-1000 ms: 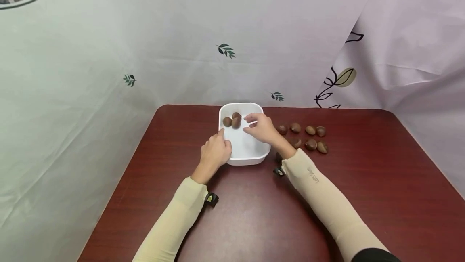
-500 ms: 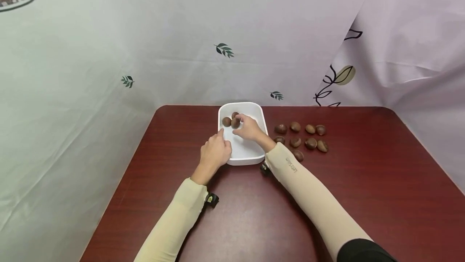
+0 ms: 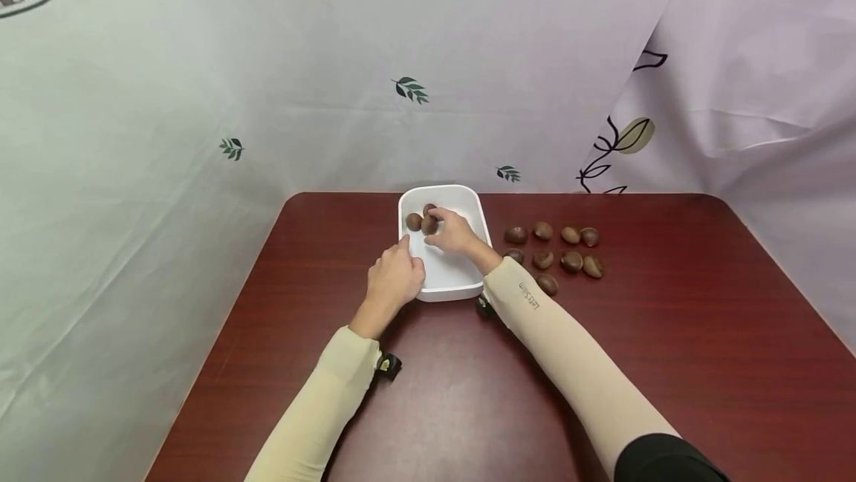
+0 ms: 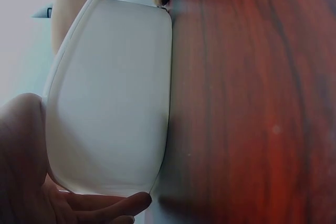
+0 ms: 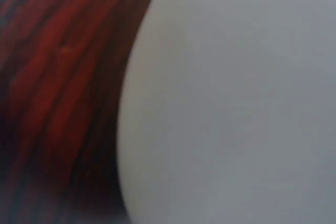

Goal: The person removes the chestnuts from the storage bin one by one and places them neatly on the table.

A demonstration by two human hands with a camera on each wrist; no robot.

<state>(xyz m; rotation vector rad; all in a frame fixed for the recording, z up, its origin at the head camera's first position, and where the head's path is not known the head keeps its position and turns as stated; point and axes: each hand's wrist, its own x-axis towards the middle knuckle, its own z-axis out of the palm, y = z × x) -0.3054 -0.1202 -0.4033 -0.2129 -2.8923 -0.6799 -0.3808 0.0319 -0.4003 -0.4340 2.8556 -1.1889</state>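
Note:
A white rectangular plastic container (image 3: 452, 294) stands near the table's far edge, with 3 brown chestnuts in its far left corner. My left hand (image 3: 393, 274) holds the container's left side; in the left wrist view its fingers (image 4: 113, 208) curl round the end of the white wall (image 4: 113, 93). Reaching over the right rim, my right hand (image 3: 456, 233) has thumb and index finger around the nearest chestnut (image 3: 429, 226). The other two, a left chestnut (image 3: 414, 222) and a back chestnut (image 3: 430, 209), lie against it. Only the container's outer wall (image 5: 226, 103) fills the right wrist view.
Right of the container, several loose chestnuts (image 3: 571, 261) lie in rough rows on the dark red wooden table (image 3: 669, 318). A whitish cloth with leaf prints (image 3: 348, 59) hangs right behind the table's far edge.
My right hand has moved left inside the container, from bare floor to the nearest chestnut, and its fingers have closed round it. My left hand keeps its hold on the container.

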